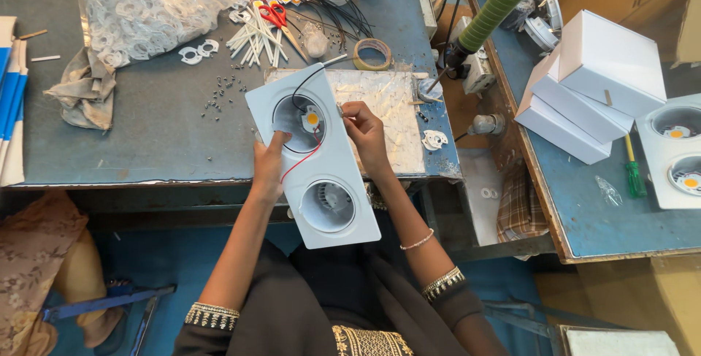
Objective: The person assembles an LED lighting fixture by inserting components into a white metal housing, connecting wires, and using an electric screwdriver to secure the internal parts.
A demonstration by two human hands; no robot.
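Observation:
A white rectangular twin light housing [343,173] with two round wells lies tilted over the table's near edge. My left hand [269,166] grips its left side, thumb at the rim of the upper well. That well holds a small square chip with a yellow centre [312,119], from which a red wire [303,157] and a black wire [303,86] run. My right hand [366,135] pinches something small at the housing's right edge, level with the chip. The lower well [328,206] shows a grey finned part.
On the blue table [146,144] lie a foil sheet [383,104], scattered small screws [223,93], a bag of white rings [146,2], red scissors [276,16], white sticks, a tape roll [372,53]. To the right: white boxes [591,86], a green screwdriver [632,170], another housing [675,151].

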